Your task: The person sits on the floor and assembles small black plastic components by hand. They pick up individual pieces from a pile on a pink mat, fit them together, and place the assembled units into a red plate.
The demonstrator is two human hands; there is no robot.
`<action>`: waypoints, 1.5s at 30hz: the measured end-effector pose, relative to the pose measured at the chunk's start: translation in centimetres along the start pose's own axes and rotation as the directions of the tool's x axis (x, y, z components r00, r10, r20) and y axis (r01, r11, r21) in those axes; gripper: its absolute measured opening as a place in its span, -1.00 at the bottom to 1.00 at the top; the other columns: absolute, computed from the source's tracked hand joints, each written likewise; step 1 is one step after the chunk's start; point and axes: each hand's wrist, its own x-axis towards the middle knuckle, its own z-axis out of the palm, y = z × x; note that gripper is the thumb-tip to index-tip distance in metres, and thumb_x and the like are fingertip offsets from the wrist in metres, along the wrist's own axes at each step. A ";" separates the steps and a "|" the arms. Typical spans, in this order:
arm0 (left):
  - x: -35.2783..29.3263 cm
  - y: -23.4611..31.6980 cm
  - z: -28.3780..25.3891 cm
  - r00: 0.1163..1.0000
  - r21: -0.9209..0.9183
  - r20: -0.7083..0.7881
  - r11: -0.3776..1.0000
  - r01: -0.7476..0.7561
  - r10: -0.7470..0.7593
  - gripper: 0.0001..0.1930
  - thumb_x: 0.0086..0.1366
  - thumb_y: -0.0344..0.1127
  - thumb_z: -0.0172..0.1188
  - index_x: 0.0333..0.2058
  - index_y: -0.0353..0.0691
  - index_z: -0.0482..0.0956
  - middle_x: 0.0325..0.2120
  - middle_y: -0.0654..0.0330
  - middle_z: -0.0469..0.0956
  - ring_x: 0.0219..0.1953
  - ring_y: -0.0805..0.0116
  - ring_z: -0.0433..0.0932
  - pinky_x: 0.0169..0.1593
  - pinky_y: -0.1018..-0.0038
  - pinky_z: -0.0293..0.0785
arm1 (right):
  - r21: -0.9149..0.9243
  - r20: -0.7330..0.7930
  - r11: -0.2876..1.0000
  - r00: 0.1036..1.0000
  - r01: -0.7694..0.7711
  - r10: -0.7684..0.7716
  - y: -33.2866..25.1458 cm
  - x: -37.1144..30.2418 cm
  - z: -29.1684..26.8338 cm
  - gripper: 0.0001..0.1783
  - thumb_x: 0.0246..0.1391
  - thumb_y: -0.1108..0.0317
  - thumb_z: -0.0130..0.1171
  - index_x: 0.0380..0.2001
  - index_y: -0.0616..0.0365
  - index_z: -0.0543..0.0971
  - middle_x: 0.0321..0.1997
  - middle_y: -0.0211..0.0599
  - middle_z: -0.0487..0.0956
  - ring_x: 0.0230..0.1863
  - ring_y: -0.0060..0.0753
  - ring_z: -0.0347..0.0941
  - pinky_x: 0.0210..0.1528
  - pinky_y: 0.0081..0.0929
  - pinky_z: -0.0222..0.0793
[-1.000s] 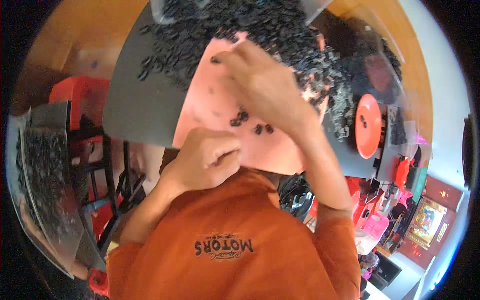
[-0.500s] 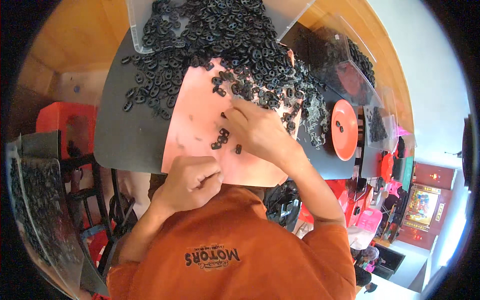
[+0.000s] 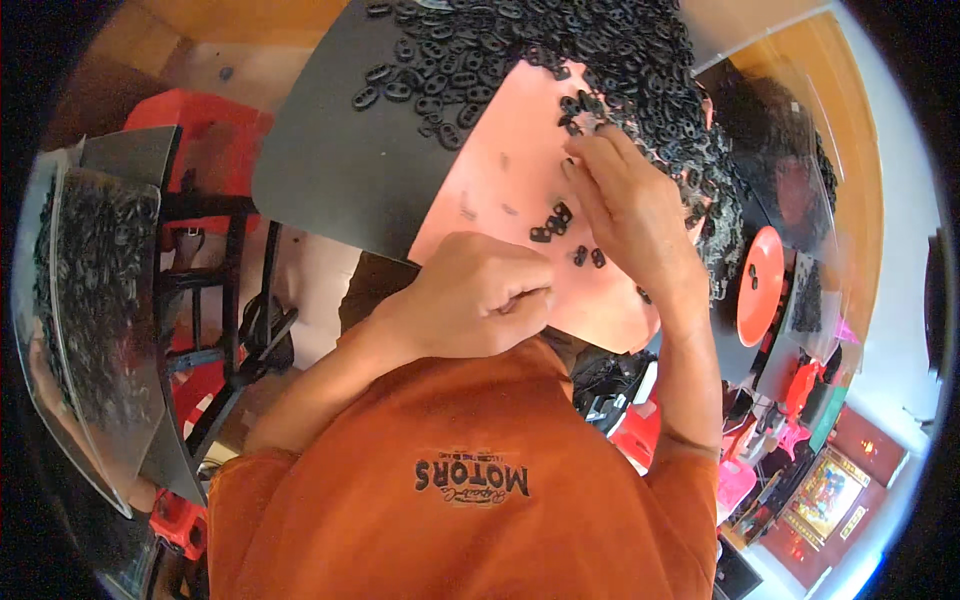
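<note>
My left hand (image 3: 490, 295) is curled into a fist over the near edge of the pink sheet (image 3: 490, 190); what it holds, if anything, is hidden. Over the sheet, my right hand (image 3: 640, 210) has its thumb and forefinger close together, with a small dark piece showing at the thumb tip. It looks like one of the black oval two-hole parts (image 3: 630, 60) heaped just beyond. Below those fingers lies a small cluster of black parts (image 3: 553, 223), and a loose pair (image 3: 589, 257) sits nearer me.
Pale thin scraps (image 3: 728, 240) lie right of the heap. An orange-red plate (image 3: 762, 300) holds a few black parts. Clear boxes stand at the right (image 3: 815, 190) and lower left (image 3: 110, 400). More parts lie on the dark tabletop (image 3: 340, 160), with a red stool (image 3: 215, 130) beyond.
The whole view has shifted, so the table appears farther right and higher. Two loose parts show near the cluster where one was visible. My left hand remains closed.
</note>
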 end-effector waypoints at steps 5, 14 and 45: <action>0.1 0.0 0.0 1.000 -0.009 0.002 1.000 -0.003 0.003 -0.84 0.06 -0.43 0.07 -0.64 -0.31 0.35 -0.76 0.11 0.26 -0.73 0.22 0.30 -0.61 0.35 0.16 | 0.029 0.084 0.990 0.987 0.136 -0.138 -3.1 3.9 1.2 -0.83 0.01 0.40 0.10 -0.29 0.16 0.47 -0.33 -0.29 0.43 -0.43 -0.18 0.44 -0.49 -0.33 0.41; 0.0 -0.4 0.0 1.000 0.013 -0.005 1.000 -0.028 0.028 -0.84 0.05 -0.42 0.08 -0.65 -0.31 0.35 -0.74 0.10 0.30 -0.69 0.20 0.34 -0.58 0.33 0.20 | -0.076 0.156 0.975 0.968 0.209 -0.195 -3.9 6.9 3.7 -0.77 0.01 0.29 0.12 -0.48 0.23 0.37 -0.40 -0.15 0.42 -0.46 -0.06 0.46 -0.52 -0.24 0.39; 2.4 1.1 0.8 0.945 -0.214 -0.147 0.942 0.258 -0.292 -0.81 0.27 -0.31 0.01 -0.45 -0.31 0.42 -0.64 0.39 0.26 -0.56 0.65 0.19 -0.52 0.62 0.13 | 0.742 -0.022 0.644 0.953 -0.186 0.301 -2.4 -4.3 -0.7 -0.93 0.01 0.52 0.11 -0.39 0.29 0.51 -0.49 -0.20 0.48 -0.46 -0.30 0.42 -0.40 -0.48 0.31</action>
